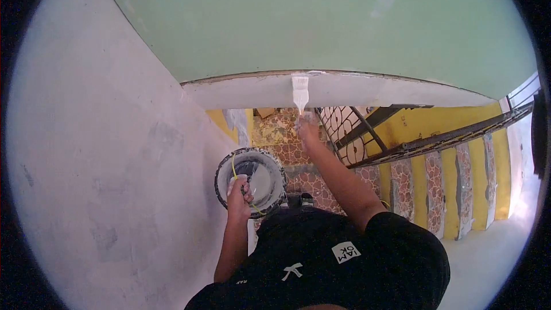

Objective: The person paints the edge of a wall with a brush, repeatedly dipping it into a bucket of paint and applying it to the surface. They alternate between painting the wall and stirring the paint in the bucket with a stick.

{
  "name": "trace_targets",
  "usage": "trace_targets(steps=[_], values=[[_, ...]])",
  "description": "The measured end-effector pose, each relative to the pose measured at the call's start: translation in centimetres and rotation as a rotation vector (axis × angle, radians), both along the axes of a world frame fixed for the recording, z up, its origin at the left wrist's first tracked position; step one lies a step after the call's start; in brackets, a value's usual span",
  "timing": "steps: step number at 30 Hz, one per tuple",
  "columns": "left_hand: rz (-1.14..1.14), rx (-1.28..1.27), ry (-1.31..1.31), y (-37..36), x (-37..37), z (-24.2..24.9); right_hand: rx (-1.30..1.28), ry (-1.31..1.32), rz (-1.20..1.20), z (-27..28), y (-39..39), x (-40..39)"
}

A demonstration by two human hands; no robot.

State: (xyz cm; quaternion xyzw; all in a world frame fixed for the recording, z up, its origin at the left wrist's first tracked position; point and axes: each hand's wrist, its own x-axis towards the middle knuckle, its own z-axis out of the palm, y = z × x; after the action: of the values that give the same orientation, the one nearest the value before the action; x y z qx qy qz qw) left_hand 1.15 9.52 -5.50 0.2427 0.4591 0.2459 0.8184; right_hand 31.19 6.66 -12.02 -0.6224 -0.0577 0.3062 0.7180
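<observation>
A white paintbrush (300, 89) points upward, its bristles against the white strip (356, 89) just below the green panel (321, 23). My right hand (308, 126) is closed round the brush's lower end. Lower left, my left hand (240, 191) grips the yellow handle (233, 165) of a round black bucket (281, 175) with a paint-spattered rim. Pale paint coats the bucket's inside, and some of its interior is hidden behind my left hand.
A pale wall (103, 166) rises at the left. Down to the right run steps (434, 189) with yellow and brown stone-patterned faces, beside a dark metal railing (453, 138). Patterned floor (293, 153) shows beneath my right arm.
</observation>
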Motion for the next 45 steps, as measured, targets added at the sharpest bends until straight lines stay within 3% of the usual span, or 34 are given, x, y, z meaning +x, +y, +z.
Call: trace_targets(steps=[8, 10, 17, 23, 26, 29, 30, 31, 32, 34, 35, 40, 42, 44, 45], values=[[0.01, -0.021, 0.018, -0.7, 1.3, -0.7, 0.02, -0.012, -0.056, 0.6, -0.7, -0.7], [0.01, -0.041, 0.039, -0.8, 1.6, -0.8, 0.016, -0.258, -0.045, 0.0, -0.4, -0.2], [0.034, -0.014, 0.025, -1.3, 2.3, -0.5, -0.053, -0.201, -0.121, -0.5, -0.7, 0.4], [0.007, -0.007, 0.028, -1.4, 2.3, 0.1, -0.016, -0.145, 0.003, -1.0, -1.4, 0.4], [0.019, -0.014, 0.033, -1.9, 3.0, -0.7, -0.01, -0.161, 0.114, -3.9, -2.0, 1.7], [0.031, -0.015, 0.021, -1.9, 2.8, -0.9, -0.164, -0.149, 0.135, -9.3, -1.6, 2.8], [0.029, -0.008, 0.014, -1.9, 2.7, -0.8, -0.177, -0.251, 0.107, -12.6, -1.5, 3.3], [0.026, -0.007, 0.016, -1.9, 2.9, -0.5, -0.188, -0.353, 0.077, -12.6, -1.5, 3.2], [0.036, -0.006, 0.021, -2.2, 3.1, -0.4, -0.186, -0.348, 0.076, -12.7, -2.2, 2.9], [0.045, -0.005, 0.032, -2.3, 3.1, -0.1, -0.092, 0.003, 0.121, -6.6, -3.3, 0.8], [0.05, -0.01, 0.035, -2.5, 3.1, -0.1, -0.09, 0.008, 0.122, -5.8, -3.5, 0.5], [0.038, -0.024, 0.026, -2.6, 2.6, -0.6, -0.027, 0.271, 0.111, -5.9, -3.6, 0.7], [0.05, -0.018, 0.017, -2.6, 2.6, -0.4, -0.072, 0.293, 0.096, -8.6, -2.7, 2.0], [0.047, -0.018, 0.015, -2.4, 2.6, -0.2, -0.111, 0.311, 0.08, -8.7, -2.1, 2.2], [0.047, -0.025, 0.016, -2.3, 2.5, -0.1, -0.103, 0.2, 0.086, -6.5, -2.2, 1.5]])
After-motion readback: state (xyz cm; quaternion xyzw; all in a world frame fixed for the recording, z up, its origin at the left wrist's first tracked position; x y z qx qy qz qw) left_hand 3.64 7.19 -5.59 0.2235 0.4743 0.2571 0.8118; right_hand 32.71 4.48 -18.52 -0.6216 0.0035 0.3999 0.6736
